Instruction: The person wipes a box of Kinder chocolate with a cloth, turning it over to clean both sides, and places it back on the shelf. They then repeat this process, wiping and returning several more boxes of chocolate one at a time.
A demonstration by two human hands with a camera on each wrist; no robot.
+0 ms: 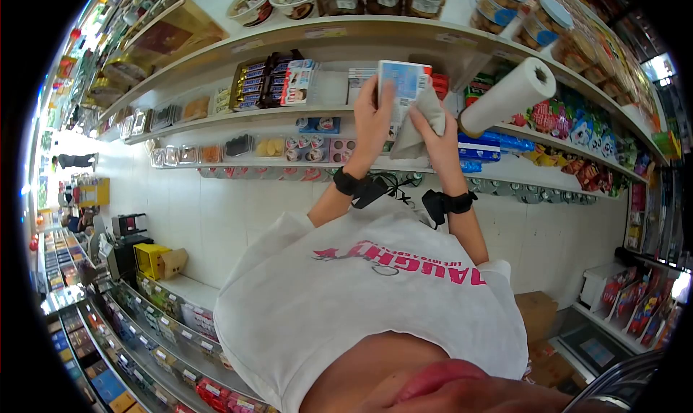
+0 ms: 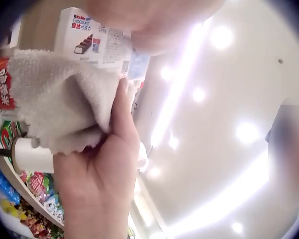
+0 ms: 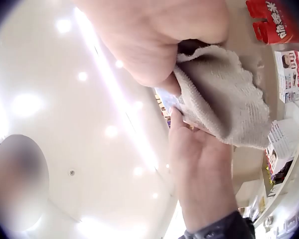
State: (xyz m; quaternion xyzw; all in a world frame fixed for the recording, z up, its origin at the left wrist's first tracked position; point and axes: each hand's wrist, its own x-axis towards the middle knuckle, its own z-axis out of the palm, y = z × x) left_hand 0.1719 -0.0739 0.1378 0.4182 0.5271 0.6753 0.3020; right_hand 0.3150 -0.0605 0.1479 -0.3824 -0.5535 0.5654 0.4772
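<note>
My left hand (image 1: 374, 128) grips a white and blue Kinder chocolate box (image 1: 406, 77) by its left side, above the shelf. A grey cloth (image 1: 419, 128) is in my right hand (image 1: 442, 142), bunched under the thumb and against the box's right part. In the left wrist view the cloth (image 2: 65, 94) hangs in folds in front of the box (image 2: 97, 42), whose printed side shows a chocolate bar picture. From the right wrist, the cloth (image 3: 224, 94) covers most of the box, and my left hand (image 3: 199, 154) shows behind it.
A large white roll (image 1: 509, 95) stands on the shelf right of my hands. Snack bars (image 1: 263, 81) and another Kinder box (image 1: 297, 82) sit to the left. Lower down are cups and tubs (image 1: 307, 150); bagged sweets (image 1: 545, 117) are at right. Jars (image 1: 502, 5) line the upper shelf.
</note>
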